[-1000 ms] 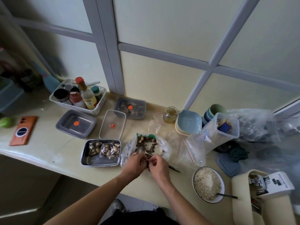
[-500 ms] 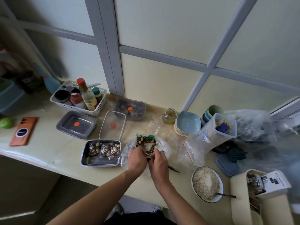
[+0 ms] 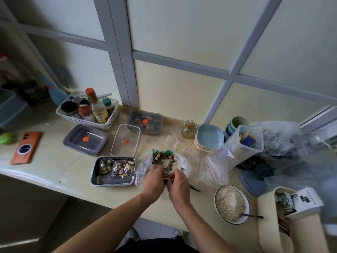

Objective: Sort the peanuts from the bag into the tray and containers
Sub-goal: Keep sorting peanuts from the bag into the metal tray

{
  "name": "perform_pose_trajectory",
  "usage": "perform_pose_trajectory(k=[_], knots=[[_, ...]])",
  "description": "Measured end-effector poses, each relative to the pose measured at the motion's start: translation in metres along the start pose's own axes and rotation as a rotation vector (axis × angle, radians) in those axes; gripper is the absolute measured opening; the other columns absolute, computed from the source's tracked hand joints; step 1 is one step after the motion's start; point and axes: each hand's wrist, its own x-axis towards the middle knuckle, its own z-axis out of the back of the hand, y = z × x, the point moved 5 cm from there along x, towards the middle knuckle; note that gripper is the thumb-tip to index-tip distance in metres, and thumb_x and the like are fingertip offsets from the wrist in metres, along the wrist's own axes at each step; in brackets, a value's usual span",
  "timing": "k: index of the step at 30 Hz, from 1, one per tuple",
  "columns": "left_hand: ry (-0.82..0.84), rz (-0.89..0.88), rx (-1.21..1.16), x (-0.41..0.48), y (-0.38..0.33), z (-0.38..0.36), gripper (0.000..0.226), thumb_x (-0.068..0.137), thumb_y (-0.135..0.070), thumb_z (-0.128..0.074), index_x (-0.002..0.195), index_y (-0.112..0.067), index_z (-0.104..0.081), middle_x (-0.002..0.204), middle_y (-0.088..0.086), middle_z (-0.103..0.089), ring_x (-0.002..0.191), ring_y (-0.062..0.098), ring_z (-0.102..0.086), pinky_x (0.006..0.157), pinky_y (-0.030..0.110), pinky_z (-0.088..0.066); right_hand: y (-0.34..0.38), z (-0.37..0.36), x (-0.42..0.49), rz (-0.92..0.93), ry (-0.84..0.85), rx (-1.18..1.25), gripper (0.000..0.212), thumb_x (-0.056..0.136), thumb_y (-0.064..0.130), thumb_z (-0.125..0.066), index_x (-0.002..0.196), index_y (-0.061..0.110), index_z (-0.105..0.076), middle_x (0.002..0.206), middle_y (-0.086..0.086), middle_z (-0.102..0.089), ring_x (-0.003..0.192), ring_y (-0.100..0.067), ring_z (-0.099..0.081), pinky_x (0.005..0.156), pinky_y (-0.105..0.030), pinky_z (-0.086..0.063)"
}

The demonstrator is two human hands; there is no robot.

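A clear plastic bag [image 3: 182, 162] lies open on the counter, holding mixed peanuts and dark striped seeds [image 3: 164, 157]. My left hand [image 3: 153, 181] and my right hand [image 3: 177, 185] are side by side at the bag's near edge, fingers curled into the pile; what they pinch is hidden. Left of the bag a metal tray [image 3: 109, 180] holds three small clear packets of peanuts [image 3: 117, 168]. Behind it lie a clear lid [image 3: 125, 139], a grey container [image 3: 84, 139] and a closed grey container of nuts [image 3: 145, 122].
A white basket of bottles [image 3: 87, 110] stands at the back left. An orange phone [image 3: 26, 147] and a green fruit [image 3: 7, 138] lie far left. A bowl of oats with a spoon [image 3: 230, 203], stacked dishes [image 3: 208, 138], a jar [image 3: 189, 128] and plastic bags are on the right.
Both hands have moved slightly forward into the bag's near edge and closer together over the seeds. Nothing else on the counter has moved.
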Motion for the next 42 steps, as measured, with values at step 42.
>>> perform_pose_trajectory(k=[42], knots=[[0.28, 0.029, -0.779, -0.017, 0.039, -0.005, 0.024, 0.081, -0.017, -0.085, 0.093, -0.008, -0.066, 0.102, 0.004, -0.068, 0.078, 0.015, -0.065, 0.071, 0.036, -0.058, -0.127, -0.017, -0.025, -1.103, -0.158, 1.31, 0.025, 0.101, 0.017, -0.054, 0.079, 0.006, -0.059, 0.058, -0.006, -0.061, 0.049, -0.016, -0.048, 0.038, -0.021, -0.034]])
